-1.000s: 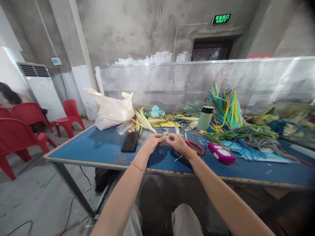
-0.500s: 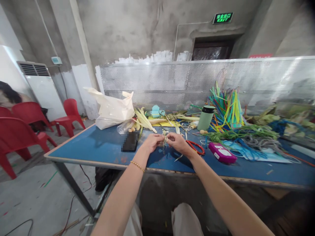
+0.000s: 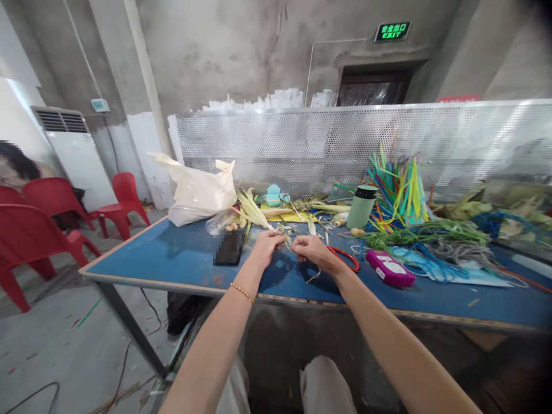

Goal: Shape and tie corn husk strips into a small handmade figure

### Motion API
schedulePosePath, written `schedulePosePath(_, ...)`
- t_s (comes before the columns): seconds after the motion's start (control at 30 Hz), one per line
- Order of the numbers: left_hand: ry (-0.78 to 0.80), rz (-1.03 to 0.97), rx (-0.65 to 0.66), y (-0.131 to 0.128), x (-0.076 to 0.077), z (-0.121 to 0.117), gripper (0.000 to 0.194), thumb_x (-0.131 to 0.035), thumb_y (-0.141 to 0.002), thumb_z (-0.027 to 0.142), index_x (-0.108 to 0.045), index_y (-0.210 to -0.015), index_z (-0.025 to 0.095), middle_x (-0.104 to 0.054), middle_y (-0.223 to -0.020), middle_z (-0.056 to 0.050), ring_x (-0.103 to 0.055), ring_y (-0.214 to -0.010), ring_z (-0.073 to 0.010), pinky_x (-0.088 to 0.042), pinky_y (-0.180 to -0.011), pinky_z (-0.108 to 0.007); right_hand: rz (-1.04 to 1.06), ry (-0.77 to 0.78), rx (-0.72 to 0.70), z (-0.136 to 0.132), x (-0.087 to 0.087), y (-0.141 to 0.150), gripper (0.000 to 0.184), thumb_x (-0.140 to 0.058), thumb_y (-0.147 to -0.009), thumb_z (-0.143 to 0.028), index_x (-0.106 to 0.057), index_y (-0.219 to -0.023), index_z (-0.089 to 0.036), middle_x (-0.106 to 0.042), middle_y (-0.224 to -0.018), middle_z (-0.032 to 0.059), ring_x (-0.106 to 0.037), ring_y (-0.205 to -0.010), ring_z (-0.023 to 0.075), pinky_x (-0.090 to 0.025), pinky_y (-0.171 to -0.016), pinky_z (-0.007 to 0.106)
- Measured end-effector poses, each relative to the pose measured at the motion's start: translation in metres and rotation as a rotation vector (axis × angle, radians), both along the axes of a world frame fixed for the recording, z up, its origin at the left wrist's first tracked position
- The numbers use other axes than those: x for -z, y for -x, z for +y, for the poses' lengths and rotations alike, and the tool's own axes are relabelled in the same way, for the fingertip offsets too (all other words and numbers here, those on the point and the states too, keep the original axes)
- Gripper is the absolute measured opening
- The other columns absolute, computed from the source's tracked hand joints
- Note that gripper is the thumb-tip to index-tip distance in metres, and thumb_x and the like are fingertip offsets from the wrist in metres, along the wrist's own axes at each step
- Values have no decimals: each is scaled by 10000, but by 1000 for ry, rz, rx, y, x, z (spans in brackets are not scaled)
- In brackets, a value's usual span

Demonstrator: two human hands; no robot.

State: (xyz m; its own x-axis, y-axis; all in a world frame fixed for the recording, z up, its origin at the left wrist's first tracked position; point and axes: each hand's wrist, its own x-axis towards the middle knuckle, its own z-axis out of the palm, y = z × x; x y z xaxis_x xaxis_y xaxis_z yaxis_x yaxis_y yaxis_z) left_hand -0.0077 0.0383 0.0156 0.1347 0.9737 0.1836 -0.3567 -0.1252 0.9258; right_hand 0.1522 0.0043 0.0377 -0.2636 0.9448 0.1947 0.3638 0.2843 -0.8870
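Note:
Both my hands work close together above the blue table [image 3: 172,259]. My left hand [image 3: 266,245], a bead bracelet on its wrist, is closed in a pinch on a small pale bundle of husk strips [image 3: 286,237]. My right hand [image 3: 314,251] is closed on the other side of the same bundle, fingers curled. The bundle is small and partly hidden between the fingers.
Red-handled scissors [image 3: 345,259] lie just right of my right hand, then a magenta box [image 3: 389,268]. A dark phone [image 3: 228,248], a white bag [image 3: 198,192], corn husks [image 3: 252,210], a green flask [image 3: 361,207], coloured strips [image 3: 399,190] and cords [image 3: 431,236] crowd the table. Red chairs [image 3: 47,230] stand left.
The husk bundle sat upright between my hands half a second ago; now it is pulled lower and flatter, with my hands a little further apart.

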Motion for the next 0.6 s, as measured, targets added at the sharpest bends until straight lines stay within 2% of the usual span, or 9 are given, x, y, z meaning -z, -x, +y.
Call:
schedulePosePath(0.2,10,-23,22,0,-1,0,160,-732,-560,185,-578,-558,140,-525,-516,19,-447,-491,-79,-284,-517,-244,21,-10,35,-1,-1,0,81,-582,-625,-257,-595,-667,-189,-546,-477,-48,-488,-438,98,-362,-439,207)
schedulePosePath(0.37,-26,56,-2,0,0,0,134,-709,-573,166,-580,-550,140,-514,-495,22,-403,-468,-66,-253,-506,-246,46,-18,127,-1,-4,0,202,-601,-683,-324,-650,-818,-184,-580,-536,-38,-514,-453,110,-362,-423,212)
schedulePosePath(0.5,-42,86,-11,-1,1,-1,156,-745,-568,180,-596,-566,133,-514,-506,30,-398,-472,-57,-252,-509,-241,-31,-107,80,2,0,0,258,-648,-720,-438,-641,-727,-180,-535,-468,-40,-472,-434,107,-355,-443,224)
schedulePosePath(0.6,-5,66,38,-3,1,-2,177,-782,-557,203,-628,-598,125,-548,-527,16,-441,-485,-69,-285,-518,-237,-56,-176,72,5,4,-2,286,-645,-721,-456,-601,-648,-183,-524,-448,-38,-455,-436,104,-348,-461,229)
